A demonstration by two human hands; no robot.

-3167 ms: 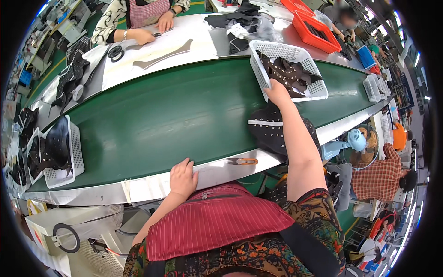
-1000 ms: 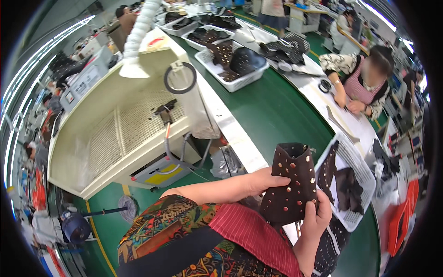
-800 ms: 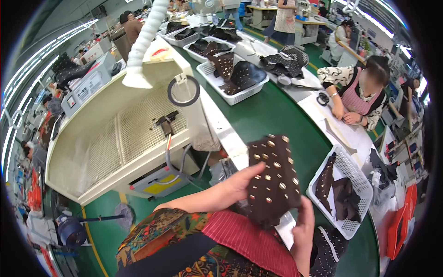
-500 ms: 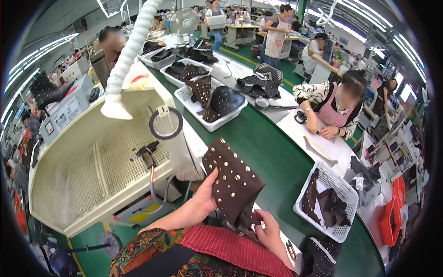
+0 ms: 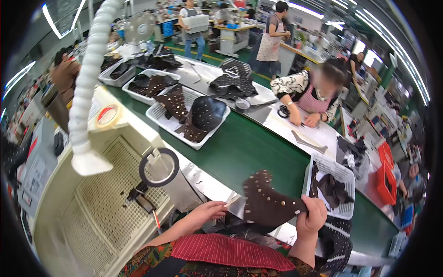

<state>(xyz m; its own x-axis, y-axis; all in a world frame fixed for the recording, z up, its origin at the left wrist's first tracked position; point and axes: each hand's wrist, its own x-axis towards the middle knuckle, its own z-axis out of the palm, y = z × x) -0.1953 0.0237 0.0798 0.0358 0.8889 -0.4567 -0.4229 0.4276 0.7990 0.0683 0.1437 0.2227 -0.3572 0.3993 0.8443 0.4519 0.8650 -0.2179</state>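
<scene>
A dark brown studded shoe-upper piece (image 5: 266, 205) is held up over the table edge in front of me, with metal studs along its curved edges. My right hand (image 5: 312, 217) is closed on its right end, thumb and fingers pinching the narrow tip. My left hand (image 5: 206, 216) reaches toward its left side, fingers stretched out and holding nothing that I can see. Between those fingertips and the brown piece is a small pale strip (image 5: 232, 200); whether the fingers touch it I cannot tell.
At left stands a cream perforated booth (image 5: 110, 184) under a white ribbed hose (image 5: 85, 101). Beside it is a ring-topped holder (image 5: 159, 167). White baskets (image 5: 196, 145) of studded pieces line the green conveyor (image 5: 230, 152). A co-worker (image 5: 318, 92) works across it.
The studded piece has been turned and moved right and lower. My left hand has let go of it, while my right hand now grips its right end. The view has shifted.
</scene>
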